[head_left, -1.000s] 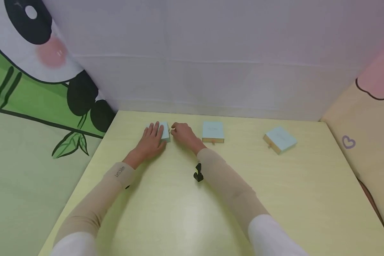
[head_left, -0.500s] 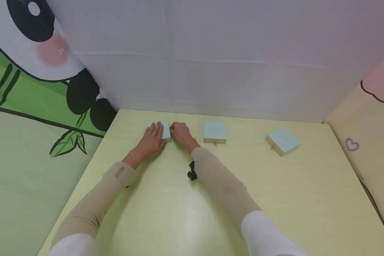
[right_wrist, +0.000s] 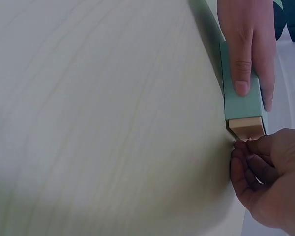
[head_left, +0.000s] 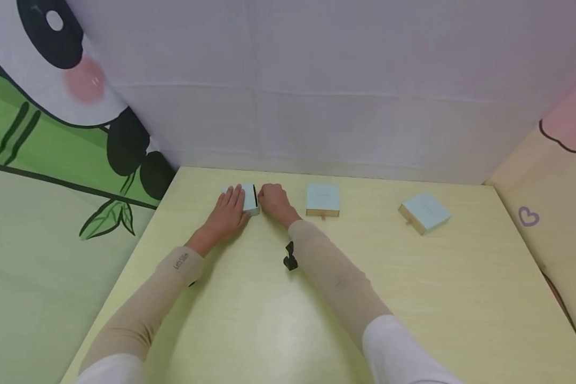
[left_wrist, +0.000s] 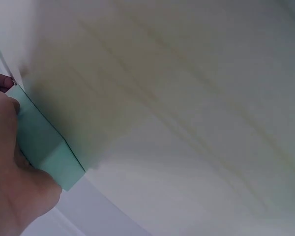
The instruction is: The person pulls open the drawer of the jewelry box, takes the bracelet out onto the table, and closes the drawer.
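Note:
Under my left hand lies a small light-blue drawer box near the table's far edge. The left fingers stretch straight across its top, and the thumb lies along its near side. At the box's right end, my right hand pinches the small pull tab between thumb and fingertips. The right wrist view shows the tan drawer front standing a little out of the light-blue sleeve. A dark slit shows along that end in the head view. The tab is mostly hidden by the fingertips.
A second light-blue drawer box stands to the right of my right hand, its tab facing me. Farther right, a third box sits at an angle. A pale curtain hangs behind the yellowish table.
My right hand has moved left onto the tab, then slightly back right. The drawer has slid out a little, showing a dark slit. The left hand stays on the box.

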Available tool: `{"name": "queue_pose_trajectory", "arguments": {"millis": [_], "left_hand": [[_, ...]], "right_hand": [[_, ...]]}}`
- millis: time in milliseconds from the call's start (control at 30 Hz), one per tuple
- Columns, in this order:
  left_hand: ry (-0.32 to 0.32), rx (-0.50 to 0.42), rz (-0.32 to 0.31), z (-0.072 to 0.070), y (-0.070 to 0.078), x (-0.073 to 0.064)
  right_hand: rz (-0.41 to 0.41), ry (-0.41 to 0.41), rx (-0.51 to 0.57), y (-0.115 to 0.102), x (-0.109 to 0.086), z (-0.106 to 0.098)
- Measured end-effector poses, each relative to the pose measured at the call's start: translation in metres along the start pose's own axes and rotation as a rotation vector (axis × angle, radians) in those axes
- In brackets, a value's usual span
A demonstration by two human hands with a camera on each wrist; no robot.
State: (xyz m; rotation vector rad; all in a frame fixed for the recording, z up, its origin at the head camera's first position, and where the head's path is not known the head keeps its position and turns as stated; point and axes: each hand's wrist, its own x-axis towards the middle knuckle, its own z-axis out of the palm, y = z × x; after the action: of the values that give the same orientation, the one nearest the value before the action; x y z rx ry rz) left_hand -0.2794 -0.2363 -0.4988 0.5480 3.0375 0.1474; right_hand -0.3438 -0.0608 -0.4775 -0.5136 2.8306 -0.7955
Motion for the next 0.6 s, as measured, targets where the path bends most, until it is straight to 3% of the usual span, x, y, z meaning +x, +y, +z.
{"name": "queue_pose_trajectory", "arguments": {"millis": [200, 600], "left_hand": [[-0.029, 0.013, 0.002, -0.001, -0.001, -0.006], [-0.025, -0.007, 0.082, -0.001, -0.009, -0.012]], "right_hand": [[-0.015, -0.007, 0.02, 0.007, -0.006, -0.003], [-0.027, 0.021, 0.079, 0.022, -0.021, -0.006]]}}
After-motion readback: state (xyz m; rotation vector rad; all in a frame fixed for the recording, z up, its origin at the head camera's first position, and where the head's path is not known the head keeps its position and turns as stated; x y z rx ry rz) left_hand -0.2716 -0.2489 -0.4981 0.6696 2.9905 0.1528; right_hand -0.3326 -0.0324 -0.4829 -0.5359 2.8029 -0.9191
